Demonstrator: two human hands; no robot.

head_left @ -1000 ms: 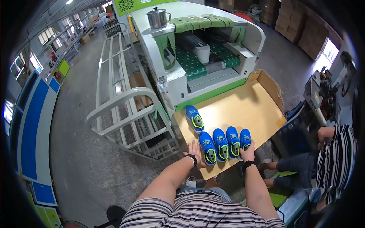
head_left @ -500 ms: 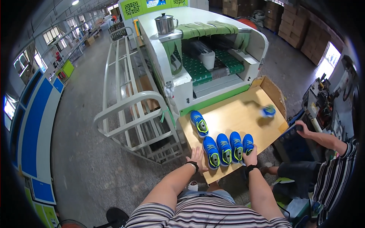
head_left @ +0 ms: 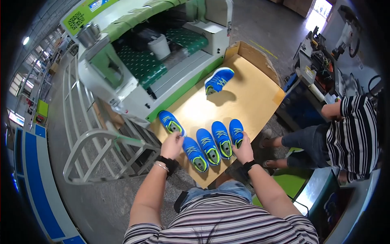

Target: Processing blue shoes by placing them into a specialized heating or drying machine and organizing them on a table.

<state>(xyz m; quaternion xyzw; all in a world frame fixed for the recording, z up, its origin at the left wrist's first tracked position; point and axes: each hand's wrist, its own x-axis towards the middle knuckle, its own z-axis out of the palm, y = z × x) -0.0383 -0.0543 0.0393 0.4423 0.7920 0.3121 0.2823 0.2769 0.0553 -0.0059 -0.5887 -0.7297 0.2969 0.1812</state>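
Note:
Several blue sneakers with lime-green linings stand in a slanted row on the tan board, toes pointing away from me. My left hand (head_left: 172, 145) is closed at the heel of the left sneaker (head_left: 169, 121), which sits ahead of the row. At the row's other end my right hand (head_left: 243, 151) grips the heel of the rightmost sneaker (head_left: 236, 129). Between my hands are a sneaker (head_left: 194, 153) nearest me and two more beside it. Farther off, another sneaker (head_left: 219, 80) is tilted over the board, its shadow to the lower right; whether it touches the board I cannot tell.
Behind the board (head_left: 252, 93) stands a white and green conveyor machine (head_left: 170, 91) with a dotted green belt. A metal rail frame (head_left: 93, 150) runs along the left. At the right, a person in a striped shirt (head_left: 359, 134) is close to a cluttered workbench (head_left: 310, 81).
My left hand has gone from lying spread at the board's edge to the left sneaker's heel. The far sneaker, blurred before, now shows sharply, tilted. My view has turned right.

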